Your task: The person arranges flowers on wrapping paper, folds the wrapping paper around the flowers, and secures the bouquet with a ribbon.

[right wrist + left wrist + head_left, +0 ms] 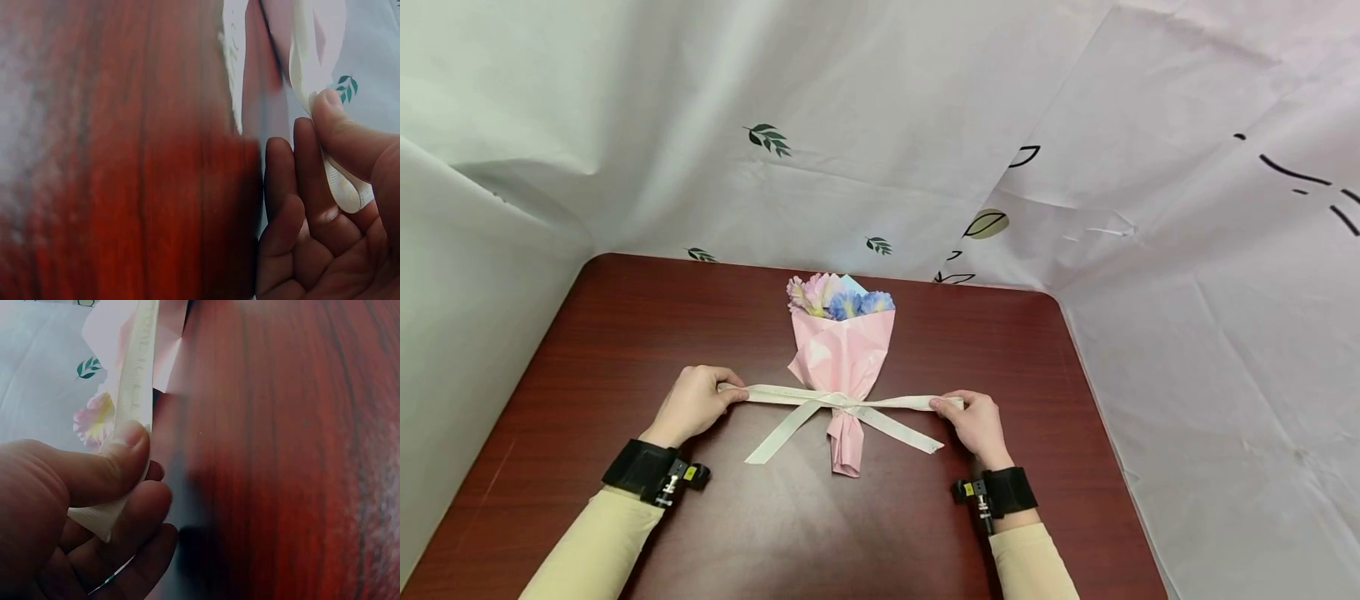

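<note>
A bouquet (844, 354) in pink wrapping paper lies on the table, its pink and blue flowers (846, 302) toward the far edge. Around its narrow neck runs a cream ribbon (784, 395) with printed lettering, crossed at the middle. Two loose tails slant down toward me, one on each side. My left hand (694, 403) pinches the ribbon's left loop between thumb and fingers, out beside the bouquet. On the other side my right hand (977, 423) pinches the right loop, whose folded end (347, 190) hangs inside the palm in the right wrist view. Both loops stretch nearly straight sideways.
The dark red wooden table (737, 533) has rounded far corners. White cloth (880, 125) with leaf prints surrounds it at the back and sides. Each wrist carries a black strap (638, 470) with a small camera.
</note>
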`<control>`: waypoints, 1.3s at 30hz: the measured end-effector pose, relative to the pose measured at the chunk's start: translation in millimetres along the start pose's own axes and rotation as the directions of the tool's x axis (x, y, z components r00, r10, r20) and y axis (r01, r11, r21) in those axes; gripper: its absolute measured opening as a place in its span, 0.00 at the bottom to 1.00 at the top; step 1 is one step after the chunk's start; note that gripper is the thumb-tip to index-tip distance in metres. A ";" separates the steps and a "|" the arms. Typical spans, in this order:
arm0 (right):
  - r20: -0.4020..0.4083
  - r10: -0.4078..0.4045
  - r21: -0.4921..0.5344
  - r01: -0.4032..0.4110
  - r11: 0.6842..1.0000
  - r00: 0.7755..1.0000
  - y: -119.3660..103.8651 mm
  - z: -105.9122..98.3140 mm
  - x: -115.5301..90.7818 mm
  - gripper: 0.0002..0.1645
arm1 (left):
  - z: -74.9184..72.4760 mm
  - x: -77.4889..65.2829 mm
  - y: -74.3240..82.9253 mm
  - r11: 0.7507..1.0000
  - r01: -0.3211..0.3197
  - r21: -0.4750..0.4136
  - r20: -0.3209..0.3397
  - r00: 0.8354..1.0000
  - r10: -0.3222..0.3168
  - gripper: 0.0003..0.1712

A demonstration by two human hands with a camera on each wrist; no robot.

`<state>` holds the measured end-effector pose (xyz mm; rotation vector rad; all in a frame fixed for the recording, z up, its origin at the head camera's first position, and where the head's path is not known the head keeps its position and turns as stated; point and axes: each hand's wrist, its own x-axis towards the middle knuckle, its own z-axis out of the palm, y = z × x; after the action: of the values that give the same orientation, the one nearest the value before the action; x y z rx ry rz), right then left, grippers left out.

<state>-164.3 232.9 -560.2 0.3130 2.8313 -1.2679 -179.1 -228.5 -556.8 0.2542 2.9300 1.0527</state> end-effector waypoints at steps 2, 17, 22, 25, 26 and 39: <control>0.003 -0.005 -0.016 0.005 1.000 1.000 -0.2 -0.7 0.3 0.15 | 0.6 -0.1 -0.9 1.000 0.000 -0.001 -0.001 1.000 0.000 0.03; 0.034 0.006 -0.063 -0.004 0.998 0.999 2.2 -7.6 0.4 0.14 | 0.4 -4.9 -3.7 1.000 0.027 0.002 0.008 1.000 -0.027 0.04; 0.043 0.013 -0.061 -0.010 0.998 0.999 3.0 -8.4 0.0 0.15 | 0.7 -6.6 -5.3 0.999 0.040 -0.009 0.018 0.999 -0.040 0.05; 0.046 0.013 -0.066 -0.010 0.998 0.999 3.4 -8.2 1.2 0.15 | 0.4 -6.0 -5.6 0.999 0.041 -0.010 0.020 0.999 -0.041 0.05; 0.045 0.002 -0.073 0.001 0.997 0.999 2.8 -8.6 2.8 0.16 | 0.3 -4.2 -5.2 0.999 0.031 -0.011 0.018 0.999 -0.030 0.04; 0.099 -0.227 -0.170 0.241 0.956 0.969 -39.7 9.4 78.8 0.16 | 8.2 68.0 24.3 0.986 -0.162 -0.031 -0.066 0.985 0.160 0.08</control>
<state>-249.8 213.8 -545.3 -0.0790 2.9546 -1.0142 -242.0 -194.1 -545.1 0.4725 2.9856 1.1523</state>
